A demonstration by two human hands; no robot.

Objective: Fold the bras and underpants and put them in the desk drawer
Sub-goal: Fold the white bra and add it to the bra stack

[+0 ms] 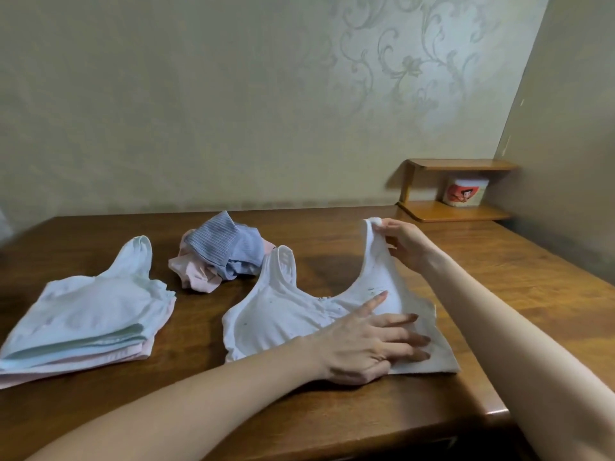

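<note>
A white bra (283, 314) lies spread on the brown wooden desk (332, 410), a little right of centre. My left hand (366, 341) presses flat on its right cup with straight fingers. My right hand (407, 242) pinches the top of the bra's right strap and holds it lifted off the desk. At the left lies a stack of folded bras (86, 317), pale mint on top and pink below. A loose heap of underpants (219, 254), grey-blue ribbed over pink, sits at the back centre. No drawer is in view.
A small two-tier wooden shelf (456, 191) stands in the back right corner and holds a white tub with a red picture (466, 191). Papered walls close the back and the right side. The desk's front right corner (492, 410) is rounded.
</note>
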